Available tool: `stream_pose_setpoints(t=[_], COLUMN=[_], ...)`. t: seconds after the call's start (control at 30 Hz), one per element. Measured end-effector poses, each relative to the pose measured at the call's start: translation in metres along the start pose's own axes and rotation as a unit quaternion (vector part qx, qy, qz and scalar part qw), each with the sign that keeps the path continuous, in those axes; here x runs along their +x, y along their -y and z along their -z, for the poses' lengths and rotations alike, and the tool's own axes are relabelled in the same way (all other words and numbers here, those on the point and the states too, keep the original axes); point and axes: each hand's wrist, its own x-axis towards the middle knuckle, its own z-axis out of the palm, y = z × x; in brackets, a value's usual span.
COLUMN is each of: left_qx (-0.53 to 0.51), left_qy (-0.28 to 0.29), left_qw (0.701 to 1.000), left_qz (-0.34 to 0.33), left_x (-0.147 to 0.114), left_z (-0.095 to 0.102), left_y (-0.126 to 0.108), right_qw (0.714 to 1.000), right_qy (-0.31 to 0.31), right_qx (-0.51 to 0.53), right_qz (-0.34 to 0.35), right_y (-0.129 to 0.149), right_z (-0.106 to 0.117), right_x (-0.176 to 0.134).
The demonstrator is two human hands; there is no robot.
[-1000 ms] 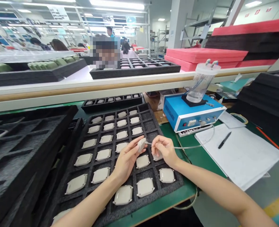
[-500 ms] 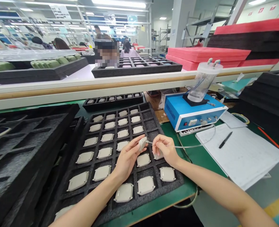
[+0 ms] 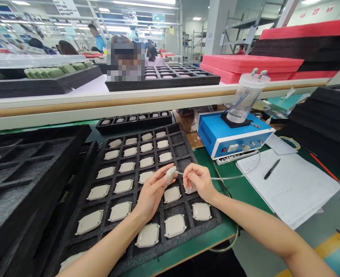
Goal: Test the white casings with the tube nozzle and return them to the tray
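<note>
Between the fingers of my left hand (image 3: 152, 192) is a small beige watch case (image 3: 170, 175), tilted on its edge above the foam tray. My right hand (image 3: 199, 182) pinches a thin clear tube (image 3: 227, 178), and the tube's white tip (image 3: 179, 173) meets the side of the case. Whether the tip sits inside an opening there, I cannot tell. Under both hands lies a black foam tray (image 3: 184, 152) whose square pockets hold several more beige cases, such as the watch case (image 3: 175, 226) near its front edge.
The tube runs to a blue box (image 3: 233, 134) bearing a clear cylinder (image 3: 242, 100). Papers (image 3: 288, 188) with a black pen (image 3: 272, 169) lie at right. More black foam trays (image 3: 43, 161) are stacked at left. A shelf rail (image 3: 129, 102) crosses behind; co-workers sit beyond.
My view has shifted a little, so the bench appears slightly farther left. Both hands keep the same hold on case and tube. A person in blue now shows more fully at the back.
</note>
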Motion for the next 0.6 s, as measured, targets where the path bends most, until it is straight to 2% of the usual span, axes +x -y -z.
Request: stream_pose_setpoints(t=[0.6], left_qx=[0.003], left_qy=[-0.003], left_qw=[1.000], left_qz=[-0.003], left_x=[-0.0004], left_z=[-0.0003], left_y=[-0.0006], right_qw=[1.000], right_qy=[-0.003], right_qx=[-0.004], right_qz=[-0.008], right_y=[0.0021], right_z=[-0.0007], right_x=[-0.0001])
